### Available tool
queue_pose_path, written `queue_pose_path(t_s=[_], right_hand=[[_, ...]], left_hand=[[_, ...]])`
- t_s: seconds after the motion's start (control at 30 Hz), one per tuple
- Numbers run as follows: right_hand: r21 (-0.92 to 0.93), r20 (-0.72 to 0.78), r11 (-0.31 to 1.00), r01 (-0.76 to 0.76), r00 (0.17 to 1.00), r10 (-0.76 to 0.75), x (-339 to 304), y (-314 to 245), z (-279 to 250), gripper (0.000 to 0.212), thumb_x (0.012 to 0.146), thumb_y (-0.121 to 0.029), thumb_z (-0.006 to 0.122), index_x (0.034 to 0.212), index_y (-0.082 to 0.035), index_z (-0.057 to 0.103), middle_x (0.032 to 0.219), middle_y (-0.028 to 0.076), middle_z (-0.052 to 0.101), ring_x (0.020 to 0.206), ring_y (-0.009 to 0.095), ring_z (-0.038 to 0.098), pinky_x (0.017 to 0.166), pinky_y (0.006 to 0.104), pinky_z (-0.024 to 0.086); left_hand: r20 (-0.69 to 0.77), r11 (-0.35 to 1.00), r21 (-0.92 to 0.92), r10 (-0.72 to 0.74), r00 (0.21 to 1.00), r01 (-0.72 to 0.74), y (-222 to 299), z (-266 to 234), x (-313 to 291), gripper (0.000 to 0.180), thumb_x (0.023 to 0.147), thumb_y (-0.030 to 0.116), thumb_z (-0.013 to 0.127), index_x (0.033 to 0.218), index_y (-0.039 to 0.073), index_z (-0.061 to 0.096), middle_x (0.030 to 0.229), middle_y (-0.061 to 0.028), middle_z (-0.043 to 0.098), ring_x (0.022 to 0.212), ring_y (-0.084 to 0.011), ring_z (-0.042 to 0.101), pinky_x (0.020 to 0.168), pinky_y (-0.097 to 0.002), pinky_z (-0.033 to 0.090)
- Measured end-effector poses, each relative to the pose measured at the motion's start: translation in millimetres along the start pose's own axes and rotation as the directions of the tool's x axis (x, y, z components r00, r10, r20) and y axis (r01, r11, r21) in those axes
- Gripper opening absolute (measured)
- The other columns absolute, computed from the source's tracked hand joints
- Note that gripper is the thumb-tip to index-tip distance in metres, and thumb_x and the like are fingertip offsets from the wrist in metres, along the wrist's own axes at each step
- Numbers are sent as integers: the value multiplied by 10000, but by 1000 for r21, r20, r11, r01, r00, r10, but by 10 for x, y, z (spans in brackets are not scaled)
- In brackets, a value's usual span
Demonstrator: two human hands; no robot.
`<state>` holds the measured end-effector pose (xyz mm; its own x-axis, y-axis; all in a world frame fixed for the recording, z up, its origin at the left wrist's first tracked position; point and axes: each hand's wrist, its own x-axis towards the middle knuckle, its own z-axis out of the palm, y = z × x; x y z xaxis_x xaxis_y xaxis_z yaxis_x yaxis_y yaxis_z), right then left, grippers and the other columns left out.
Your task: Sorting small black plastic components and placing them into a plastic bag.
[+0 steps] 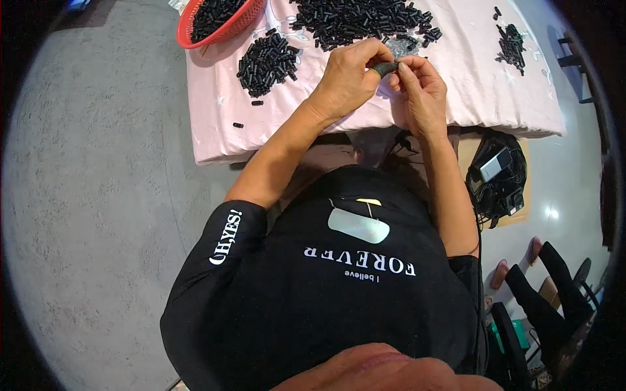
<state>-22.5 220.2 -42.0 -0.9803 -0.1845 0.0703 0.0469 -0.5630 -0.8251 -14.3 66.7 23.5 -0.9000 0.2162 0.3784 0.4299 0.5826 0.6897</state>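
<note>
Over the pink cloth, my left hand [349, 77] and my right hand [424, 91] meet with their fingertips pinched together. A dark, rough-looking cover [383, 68] sits at my left thumb and reaches to the right fingertips. Whatever tiny piece the fingers grip is too small to make out. Just beyond them lies a small heap of clear pieces [403, 45]. Behind that spreads a large pile of short black cylindrical parts [358, 19]. To the left of my left hand is a smaller heap of similar black parts [267, 63].
A red plastic basket [225, 36] of black parts stands at the far left of the cloth-covered table [215, 140]. Two loose parts lie near the left edge. Another small heap [512, 49] is at right. Beside the table, a black bag [499, 176] holds a pale device. Another person's legs [538, 293] show lower right.
</note>
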Motion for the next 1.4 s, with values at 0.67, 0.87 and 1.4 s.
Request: queue_pose_path(t_s=[0.67,0.87,1.4], right_hand=[[-39,-20,999,33,999,-34,-23,-7,39,112,976,-88,573,1040,1,597,873,44,636,721,67,562,658,203,465],[-90,-39,996,30,999,-33,-43,-16,55,115,975,-93,577,1034,2,606,857,39,639,727,68,569,661,202,466],[-42,-38,999,10,999,-11,-13,-12,32,130,980,-98,571,1051,8,597,880,55,661,722,70,581,662,195,475]], left_hand=[[-97,938,328,-84,992,112,-551,-232,-14,271,753,-20,520,948,50,695,883,-131,631,817,-299,636,771,-359,510],[-105,921,388,15,994,27,-577,-102,60,295,739,-26,536,964,68,700,893,-127,622,867,-315,618,807,-392,499],[22,982,77,-174,984,172,-31,-160,-52,176,805,19,604,974,12,656,903,-104,674,842,-203,655,782,-308,513]])
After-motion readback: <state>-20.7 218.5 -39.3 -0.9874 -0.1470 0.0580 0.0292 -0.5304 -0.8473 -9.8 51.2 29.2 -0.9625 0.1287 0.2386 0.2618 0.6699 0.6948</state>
